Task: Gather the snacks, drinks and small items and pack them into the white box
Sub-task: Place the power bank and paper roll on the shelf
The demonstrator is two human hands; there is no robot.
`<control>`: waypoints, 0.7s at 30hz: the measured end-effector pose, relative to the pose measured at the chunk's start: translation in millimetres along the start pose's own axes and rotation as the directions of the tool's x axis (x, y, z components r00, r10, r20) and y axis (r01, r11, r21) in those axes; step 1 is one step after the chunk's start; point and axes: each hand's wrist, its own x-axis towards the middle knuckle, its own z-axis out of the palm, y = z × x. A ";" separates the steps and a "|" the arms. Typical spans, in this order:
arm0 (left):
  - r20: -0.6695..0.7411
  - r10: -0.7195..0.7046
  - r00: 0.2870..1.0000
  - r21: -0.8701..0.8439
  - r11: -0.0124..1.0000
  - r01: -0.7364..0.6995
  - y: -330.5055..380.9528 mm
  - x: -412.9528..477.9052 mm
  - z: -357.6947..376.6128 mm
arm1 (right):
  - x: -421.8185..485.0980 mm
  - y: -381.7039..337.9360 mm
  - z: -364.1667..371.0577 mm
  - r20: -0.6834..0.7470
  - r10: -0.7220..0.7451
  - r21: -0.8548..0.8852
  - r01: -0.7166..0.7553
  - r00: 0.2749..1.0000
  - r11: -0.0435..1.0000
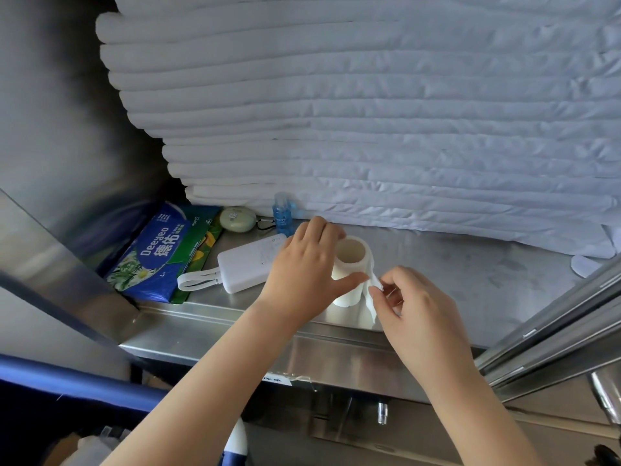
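Observation:
A nearly used-up roll of white tissue paper [353, 260] stands on the steel shelf [453, 274]. My left hand [304, 267] grips it from the left, thumb across its front. My right hand [415, 307] pinches the loose end of the paper [373, 284] beside the roll. To the left lie a white power bank [247, 264] with a strap, a blue pack of wet wipes [151, 253], a green packet [198, 247], a pale green oval case [238, 219] and a small blue spray bottle [282, 215]. No white box is in view.
A tall stack of folded white bedding [369, 112] fills the back of the shelf. A steel side wall [60, 146] closes the left. Metal rails [554, 331] run along the right. A blue bar [84, 381] crosses the lower left.

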 end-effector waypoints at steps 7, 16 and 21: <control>0.326 0.124 0.937 -0.337 0.942 -0.007 -15.2 -2.4 -10.4 | 0.2 -0.1 0.3 0.017 -0.008 0.011 0.008 1.000 1.000; 0.213 0.173 0.962 -0.229 0.966 -0.122 -18.3 0.6 -13.2 | 0.4 1.3 0.3 -0.001 -0.018 0.000 0.018 1.000 1.000; 0.192 0.148 0.970 -0.157 0.980 -0.119 -12.0 -0.6 -11.4 | 4.3 3.3 1.9 -0.002 -0.002 -0.007 0.002 1.000 1.000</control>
